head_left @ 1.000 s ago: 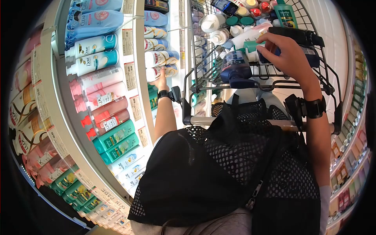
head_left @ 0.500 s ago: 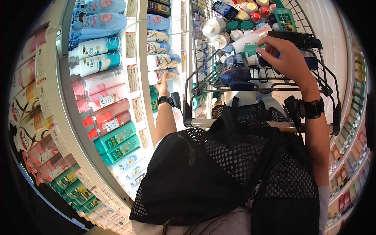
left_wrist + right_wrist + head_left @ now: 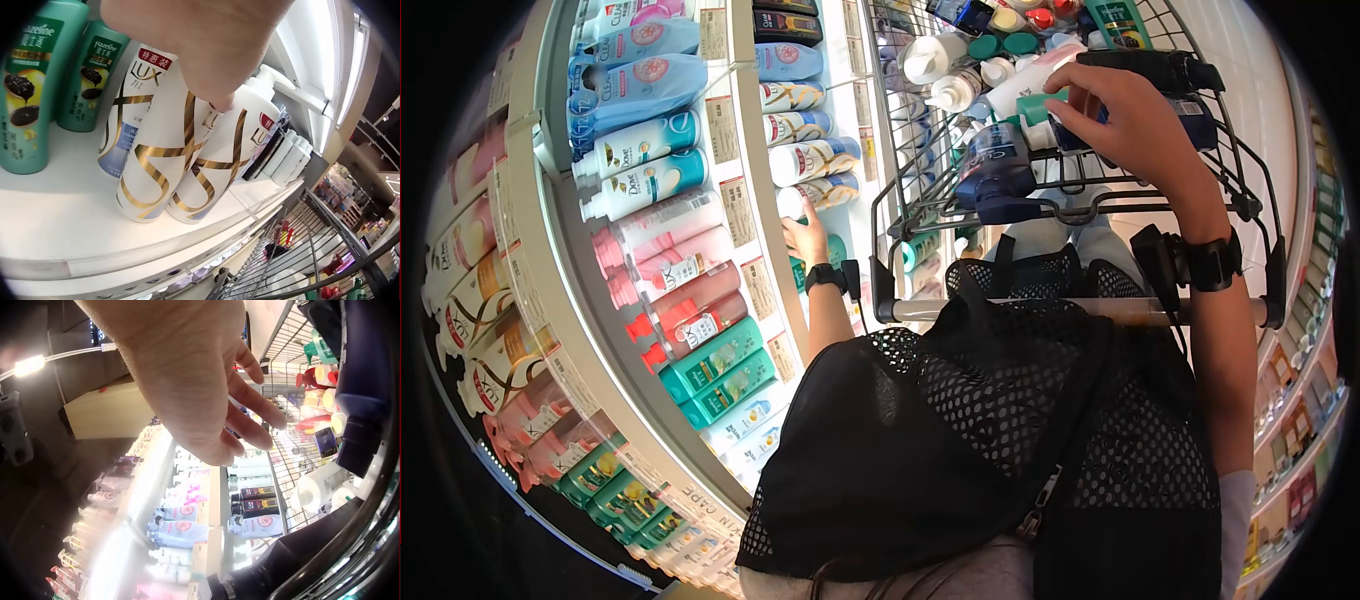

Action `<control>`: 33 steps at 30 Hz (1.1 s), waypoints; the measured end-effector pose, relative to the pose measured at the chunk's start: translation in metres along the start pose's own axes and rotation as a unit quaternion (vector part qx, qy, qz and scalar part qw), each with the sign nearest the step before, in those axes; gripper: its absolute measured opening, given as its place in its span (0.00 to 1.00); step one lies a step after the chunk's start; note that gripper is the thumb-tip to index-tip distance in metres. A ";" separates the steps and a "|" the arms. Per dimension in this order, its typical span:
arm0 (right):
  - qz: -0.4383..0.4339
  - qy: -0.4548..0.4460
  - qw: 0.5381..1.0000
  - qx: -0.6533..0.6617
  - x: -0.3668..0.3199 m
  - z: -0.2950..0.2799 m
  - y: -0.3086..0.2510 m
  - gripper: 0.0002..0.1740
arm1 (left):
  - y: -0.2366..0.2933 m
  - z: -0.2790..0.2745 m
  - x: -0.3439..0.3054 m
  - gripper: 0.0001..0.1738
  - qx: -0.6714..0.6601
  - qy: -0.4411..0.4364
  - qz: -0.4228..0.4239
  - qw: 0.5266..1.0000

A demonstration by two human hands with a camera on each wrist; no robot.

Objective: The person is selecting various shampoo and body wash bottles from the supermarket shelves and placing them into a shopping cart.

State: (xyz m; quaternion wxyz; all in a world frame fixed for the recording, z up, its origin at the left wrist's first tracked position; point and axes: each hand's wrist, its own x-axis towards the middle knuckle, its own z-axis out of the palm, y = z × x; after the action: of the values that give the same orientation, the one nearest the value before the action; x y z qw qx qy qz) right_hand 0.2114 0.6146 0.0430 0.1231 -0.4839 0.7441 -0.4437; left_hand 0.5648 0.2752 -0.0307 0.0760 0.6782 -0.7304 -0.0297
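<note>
Left hand (image 3: 197,44) holds LUX bottle (image 3: 156,140) on white store shelf (image 3: 62,212).

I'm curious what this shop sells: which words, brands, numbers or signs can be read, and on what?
"LUX", "特惠装": white-and-gold bottles
"LUX": pink bottles
"Hazeline": green bottles
"Dove": white-and-teal bottles
"CLEAR": light-blue bottles
"SKIN CARE": shelf edge
Too small or blurred to read: price tags, dark packs, bottles' fine print, most labels in the cart.

White shelf (image 3: 62,212) bears Hazeline bottles (image 3: 25,94), Lux bottles (image 3: 161,128) and, seemingly, black bottles (image 3: 260,154)
</note>
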 end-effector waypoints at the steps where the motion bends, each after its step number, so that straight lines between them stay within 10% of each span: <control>1: 0.005 -0.011 1.000 0.001 0.000 -0.002 -0.001 0.09 | 0.002 0.002 -0.003 0.53 0.000 -0.001 0.001 1.000; 21: 0.020 -0.004 1.000 0.005 0.002 -0.003 -0.003 0.08 | 0.009 0.006 0.004 0.37 -0.134 0.144 -0.031 0.980; 33: 0.022 -0.009 1.000 0.015 0.003 -0.003 -0.002 0.08 | 0.026 0.001 -0.027 0.26 -0.412 0.052 -0.018 0.909</control>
State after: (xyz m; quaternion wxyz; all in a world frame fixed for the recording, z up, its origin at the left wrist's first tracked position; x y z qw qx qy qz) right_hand 0.2091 0.6135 0.0468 0.1471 -0.4695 0.7469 -0.4473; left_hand 0.5407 0.3045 -0.0298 0.3863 0.6003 -0.6357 -0.2938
